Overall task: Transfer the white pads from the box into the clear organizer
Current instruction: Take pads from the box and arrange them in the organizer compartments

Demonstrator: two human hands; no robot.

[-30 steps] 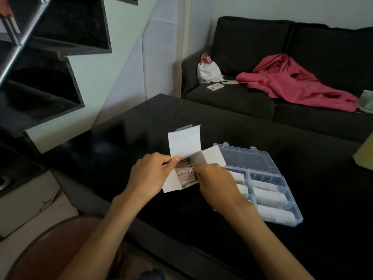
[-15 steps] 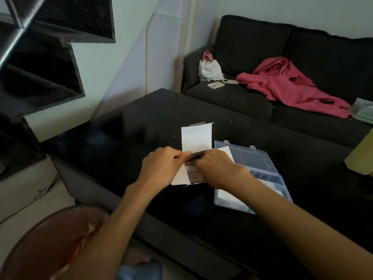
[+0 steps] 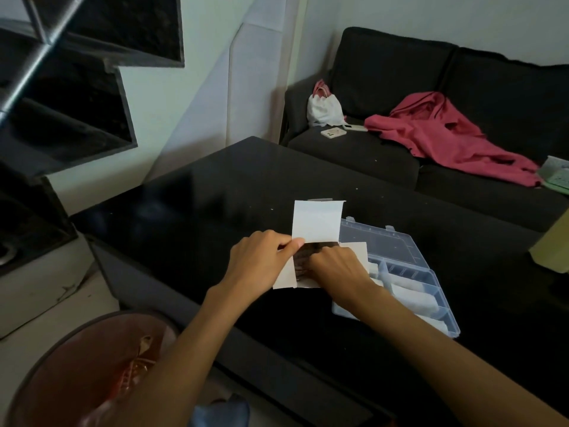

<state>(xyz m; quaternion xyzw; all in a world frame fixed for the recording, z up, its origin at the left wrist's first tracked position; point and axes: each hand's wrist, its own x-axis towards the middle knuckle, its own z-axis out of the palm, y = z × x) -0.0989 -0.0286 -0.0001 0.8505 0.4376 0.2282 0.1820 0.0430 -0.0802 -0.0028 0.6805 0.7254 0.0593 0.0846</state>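
Note:
A small white cardboard box [image 3: 317, 221] stands on the black table [image 3: 215, 195] with its flaps spread open. My left hand [image 3: 261, 260] pinches the box's left flap between thumb and fingers. My right hand [image 3: 335, 266] reaches into the box opening, its fingertips hidden inside. Just to the right lies the clear organizer [image 3: 409, 272] with its lid folded back. Several white pads [image 3: 412, 295] lie in its near compartments.
A dark sofa [image 3: 462, 87] stands behind the table with a pink cloth [image 3: 446, 134], a white bag [image 3: 323, 107] and a phone [image 3: 332, 132] on it. A yellowish object [image 3: 551, 251] sits at the table's right edge. A round red stool [image 3: 86, 365] is at the lower left.
The right hand has gone deeper into the box. The box's lid flap now stands more upright, and the view has shifted slightly.

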